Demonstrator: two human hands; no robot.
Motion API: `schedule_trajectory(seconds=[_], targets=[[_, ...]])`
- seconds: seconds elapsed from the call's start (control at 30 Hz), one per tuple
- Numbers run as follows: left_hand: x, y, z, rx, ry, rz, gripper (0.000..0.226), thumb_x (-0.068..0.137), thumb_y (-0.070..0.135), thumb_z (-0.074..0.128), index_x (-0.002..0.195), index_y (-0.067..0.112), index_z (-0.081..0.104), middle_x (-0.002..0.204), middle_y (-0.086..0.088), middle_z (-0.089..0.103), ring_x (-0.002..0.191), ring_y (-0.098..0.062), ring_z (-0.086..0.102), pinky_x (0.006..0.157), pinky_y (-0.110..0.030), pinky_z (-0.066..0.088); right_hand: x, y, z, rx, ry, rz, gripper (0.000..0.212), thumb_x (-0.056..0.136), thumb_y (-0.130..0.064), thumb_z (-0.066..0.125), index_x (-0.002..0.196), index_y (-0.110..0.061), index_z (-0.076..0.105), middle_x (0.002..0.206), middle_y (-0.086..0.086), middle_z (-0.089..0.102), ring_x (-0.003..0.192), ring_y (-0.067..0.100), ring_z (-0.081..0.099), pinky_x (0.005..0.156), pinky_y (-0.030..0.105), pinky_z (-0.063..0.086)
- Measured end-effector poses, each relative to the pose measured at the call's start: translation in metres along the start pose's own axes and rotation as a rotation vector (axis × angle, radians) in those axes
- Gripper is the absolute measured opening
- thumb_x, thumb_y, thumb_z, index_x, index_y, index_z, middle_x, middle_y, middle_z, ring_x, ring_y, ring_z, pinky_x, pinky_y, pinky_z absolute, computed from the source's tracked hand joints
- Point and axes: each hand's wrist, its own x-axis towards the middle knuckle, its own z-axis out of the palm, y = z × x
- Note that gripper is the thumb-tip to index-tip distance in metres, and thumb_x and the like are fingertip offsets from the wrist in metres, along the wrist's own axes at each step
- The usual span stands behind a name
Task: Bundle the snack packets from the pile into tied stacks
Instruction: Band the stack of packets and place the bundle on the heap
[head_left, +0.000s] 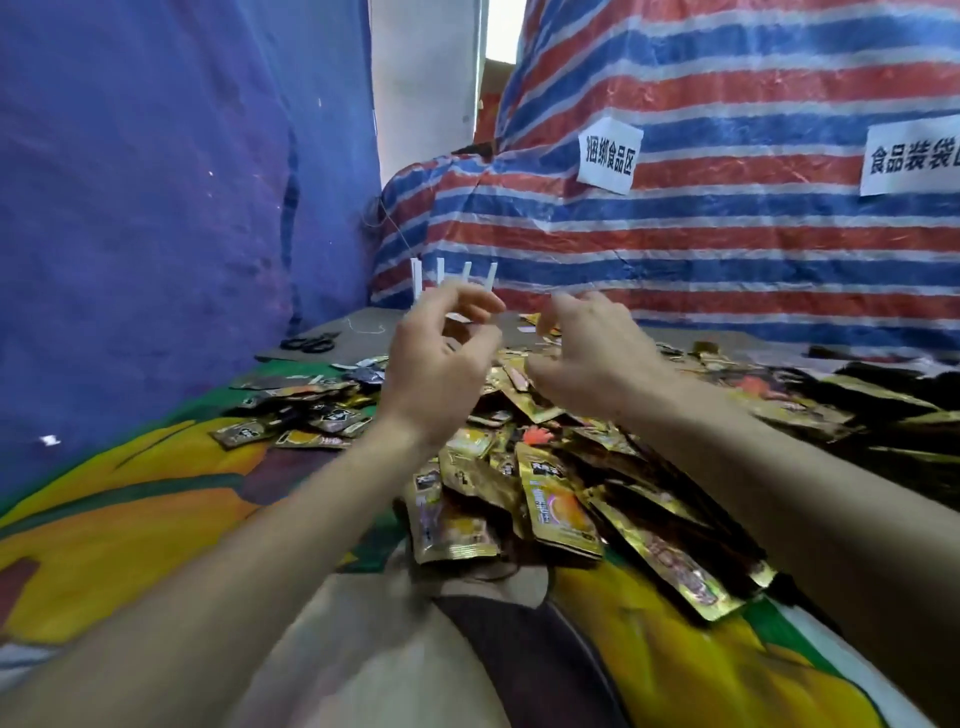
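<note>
Both forearms reach up from the lower frame. The left hand and right hand are raised side by side at centre, above the pile of snack packets. Their fingers curl loosely; I cannot tell whether they hold anything.

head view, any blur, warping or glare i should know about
Head view: wide-angle bend curves the striped tarp; left hand and right hand are soft with motion blur; gold packets glint; the top gap is blown out white.
</note>
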Motion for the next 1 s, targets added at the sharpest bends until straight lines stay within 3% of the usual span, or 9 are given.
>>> schedule_trajectory(seconds=[0.13, 0.27, 0.4, 0.5, 0.6, 0.7, 0.77, 0.9, 1.0], targets=[[0.032, -0.05, -0.059, 0.507, -0.077, -0.031, 0.028, 0.074, 0.019, 0.066, 0.093, 0.039, 0.061, 0.107, 0.002, 0.056, 0.088, -0.009, 0.057, 0.086, -0.031, 0.045, 0.033, -0.023, 0.036, -0.006, -0.185, -0.033, 0.041, 0.086, -0.026, 0.063, 0.125, -0.016, 0.056, 0.126, 0.012, 0.058, 0.115, 0.032, 0.054, 0.099, 0.047, 0.049], [0.039, -0.108, -0.117, 1.161, -0.547, -0.181, 0.056, 0.072, 0.037, 0.08, 0.122, 0.051, 0.059, 0.144, 0.005, 0.042, 0.136, -0.023, 0.035, 0.11, -0.044, 0.023, 0.068, -0.022, 0.071, -0.011, -0.314, 0.029, 0.051, 0.087, -0.024, 0.063, 0.137, -0.018, 0.051, 0.137, 0.014, 0.053, 0.126, 0.034, 0.049, 0.105, 0.05, 0.047], [0.042, -0.141, -0.143, 1.26, -0.746, -0.376, 0.078, 0.059, 0.053, 0.071, 0.134, 0.053, 0.051, 0.159, 0.002, 0.026, 0.149, -0.022, 0.016, 0.119, -0.051, 0.017, 0.095, -0.003, 0.106, -0.022, -0.354, 0.248, 0.057, 0.088, -0.028, 0.061, 0.14, -0.012, 0.045, 0.141, 0.021, 0.046, 0.13, 0.04, 0.044, 0.107, 0.05, 0.043], [0.051, -0.152, -0.144, 1.285, -0.773, -0.275, 0.069, 0.062, 0.057, 0.067, 0.129, 0.05, 0.056, 0.155, 0.002, 0.034, 0.143, -0.022, 0.033, 0.112, -0.045, 0.035, 0.109, 0.011, 0.131, -0.036, -0.373, 0.382, 0.069, 0.086, -0.028, 0.063, 0.147, -0.011, 0.034, 0.151, 0.023, 0.033, 0.141, 0.042, 0.03, 0.112, 0.055, 0.035], [0.059, -0.159, -0.133, 1.415, -0.863, -0.099, 0.055, 0.072, 0.052, 0.068, 0.125, 0.04, 0.058, 0.134, 0.005, 0.05, 0.124, -0.021, 0.051, 0.081, -0.033, 0.041, 0.118, 0.023, 0.151, -0.013, -0.379, 0.446, 0.086, 0.086, -0.036, 0.067, 0.155, -0.01, 0.022, 0.159, 0.024, 0.023, 0.149, 0.042, 0.019, 0.118, 0.058, 0.026], [0.06, -0.17, -0.12, 1.458, -0.849, -0.056, 0.039, 0.083, 0.035, 0.063, 0.119, 0.025, 0.051, 0.122, -0.002, 0.057, 0.112, -0.028, 0.057, 0.071, -0.034, 0.034, 0.118, 0.031, 0.165, -0.08, -0.351, 0.443, 0.095, 0.088, -0.04, 0.067, 0.158, -0.006, 0.013, 0.161, 0.023, 0.021, 0.15, 0.04, 0.019, 0.116, 0.057, 0.029], [0.053, -0.174, -0.113, 1.51, -0.746, -0.029, 0.031, 0.086, 0.028, 0.056, 0.115, 0.02, 0.048, 0.119, -0.008, 0.063, 0.11, -0.032, 0.058, 0.073, -0.037, 0.038, 0.114, 0.034, 0.17, -0.192, -0.311, 0.418, 0.09, 0.087, -0.043, 0.07, 0.154, -0.005, 0.022, 0.158, 0.022, 0.026, 0.148, 0.039, 0.022, 0.111, 0.059, 0.034], [0.036, -0.183, -0.104, 1.603, -0.547, -0.014, 0.023, 0.094, 0.026, 0.047, 0.116, 0.019, 0.048, 0.127, -0.005, 0.061, 0.12, -0.03, 0.054, 0.091, -0.041, 0.042, 0.107, 0.029, 0.17, -0.283, -0.292, 0.398, 0.039, 0.092, -0.029, 0.063, 0.126, -0.011, 0.055, 0.146, 0.025, 0.036, 0.139, 0.042, 0.027, 0.102, 0.065, 0.036], [0.033, -0.184, -0.103, 1.651, -0.519, 0.082, 0.025, 0.098, 0.018, 0.04, 0.122, 0.017, 0.045, 0.13, -0.004, 0.059, 0.118, -0.032, 0.056, 0.089, -0.04, 0.044, 0.104, 0.024, 0.167, -0.315, -0.255, 0.387, 0.033, 0.095, -0.021, 0.06, 0.127, -0.012, 0.056, 0.139, 0.022, 0.043, 0.135, 0.042, 0.033, 0.101, 0.072, 0.035]])
